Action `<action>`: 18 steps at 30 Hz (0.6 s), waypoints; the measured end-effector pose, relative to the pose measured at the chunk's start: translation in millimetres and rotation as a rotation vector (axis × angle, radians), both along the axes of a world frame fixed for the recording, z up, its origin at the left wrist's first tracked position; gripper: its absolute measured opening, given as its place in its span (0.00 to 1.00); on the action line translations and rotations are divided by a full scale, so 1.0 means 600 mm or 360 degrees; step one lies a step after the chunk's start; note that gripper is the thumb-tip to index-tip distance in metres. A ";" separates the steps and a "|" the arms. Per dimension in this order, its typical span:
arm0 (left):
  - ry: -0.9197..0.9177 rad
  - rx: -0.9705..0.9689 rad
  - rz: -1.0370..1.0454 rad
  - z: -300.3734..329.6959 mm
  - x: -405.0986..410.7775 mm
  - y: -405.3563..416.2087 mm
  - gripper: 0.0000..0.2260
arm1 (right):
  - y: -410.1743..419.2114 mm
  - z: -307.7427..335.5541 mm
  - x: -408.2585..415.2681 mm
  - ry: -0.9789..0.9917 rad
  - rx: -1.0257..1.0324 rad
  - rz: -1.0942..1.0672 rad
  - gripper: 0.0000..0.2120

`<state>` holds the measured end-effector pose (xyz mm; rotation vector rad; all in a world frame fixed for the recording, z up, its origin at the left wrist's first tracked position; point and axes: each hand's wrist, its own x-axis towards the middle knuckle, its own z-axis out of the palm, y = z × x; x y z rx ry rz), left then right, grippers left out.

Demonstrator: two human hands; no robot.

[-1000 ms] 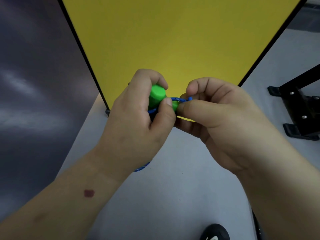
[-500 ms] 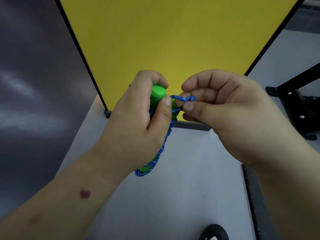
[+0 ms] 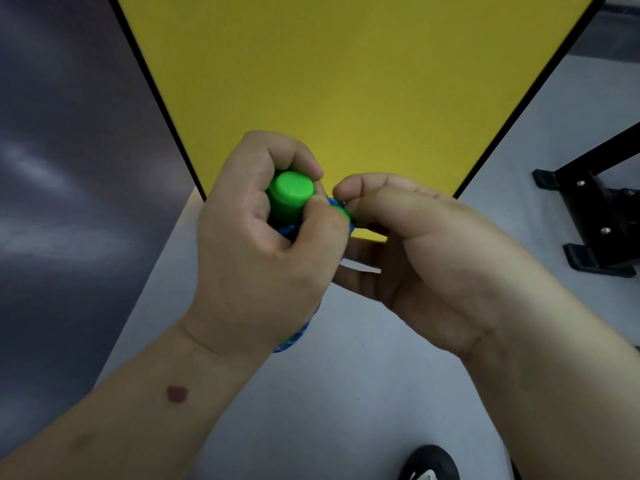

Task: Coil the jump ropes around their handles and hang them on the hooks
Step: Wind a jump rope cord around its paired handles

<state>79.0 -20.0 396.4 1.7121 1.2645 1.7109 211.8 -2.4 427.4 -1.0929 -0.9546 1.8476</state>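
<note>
The green handles (image 3: pixel 290 195) are gripped upright in the left hand (image 3: pixel 256 258) to anchor the coil. Just beside them, the blue rope (image 3: pixel 335 202) is pinched by the right hand (image 3: pixel 426 258), apparently for wrapping.

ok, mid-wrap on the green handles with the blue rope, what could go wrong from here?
1. The left hand hides most of the coil on the green handles; turns could loosen unseen.
2. The right hand pinches only a short bit of blue rope; it may slip and unwind.
3. A rope loop shows below the left wrist; it could snag.
</note>
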 end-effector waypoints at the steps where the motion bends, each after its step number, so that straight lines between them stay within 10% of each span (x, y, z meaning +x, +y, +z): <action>1: -0.0047 -0.0004 -0.0009 0.001 -0.002 0.003 0.09 | 0.000 0.000 0.001 0.0054 -0.0041 0.0018 0.12; 18: -0.0419 -0.0340 -0.0116 0.010 -0.013 0.019 0.13 | -0.002 -0.008 0.007 -0.0281 0.0427 0.0015 0.08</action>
